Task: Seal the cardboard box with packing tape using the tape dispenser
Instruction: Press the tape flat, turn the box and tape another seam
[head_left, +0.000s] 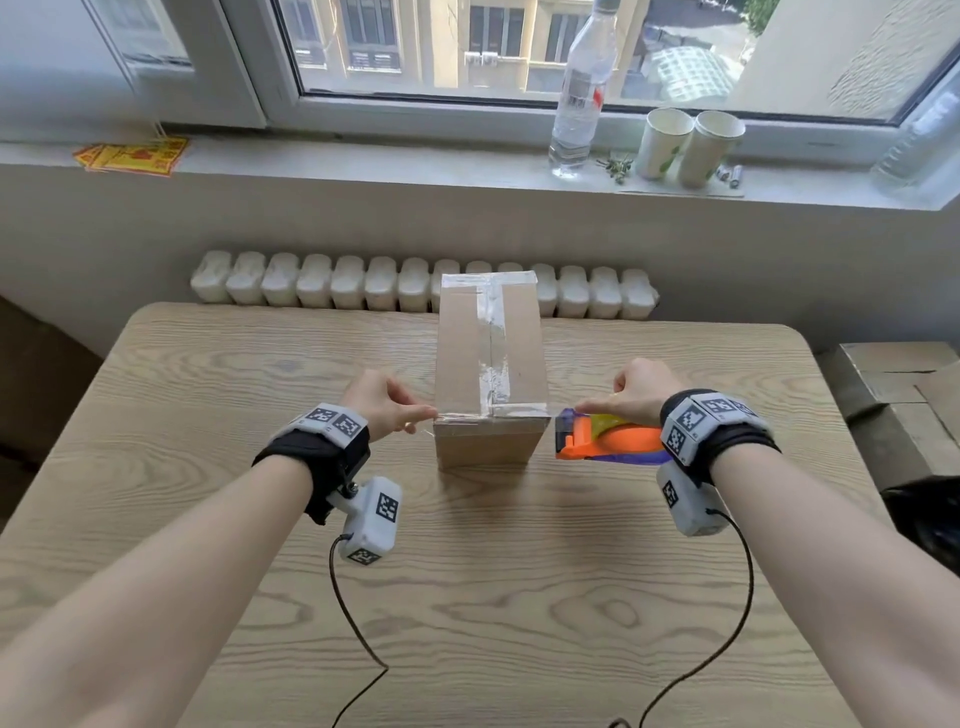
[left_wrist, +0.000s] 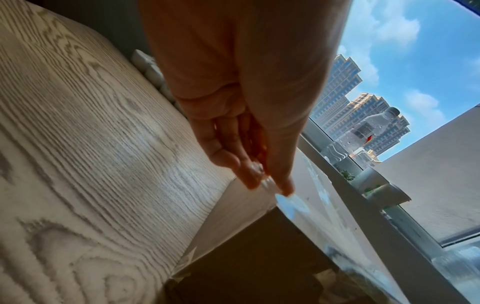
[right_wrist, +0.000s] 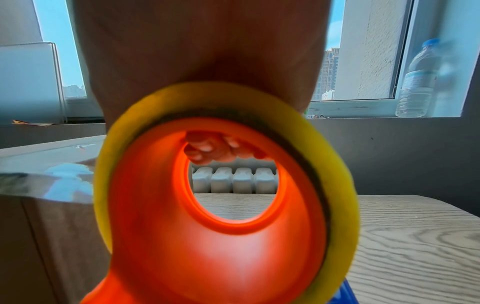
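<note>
Cardboard box (head_left: 491, 364) stands near the middle of the counter (head_left: 208, 519), toward its far edge, flaps closed. Clear tape already runs along the centre seam of its top and across the far end. A further strip looks to be going across the near top edge. The left hand (head_left: 382, 402) pinches the loose end of that packing tape (left_wrist: 269, 183) between thumb and fingers (left_wrist: 249, 176) at the box's near left corner. The right hand (head_left: 641, 392) is curled around the orange tape dispenser (head_left: 597, 434), just beside the near right corner. Judging by this, the seam is sealed; what seems left is pressing down this near strip, folding its ends over the sides and cutting it.
</note>
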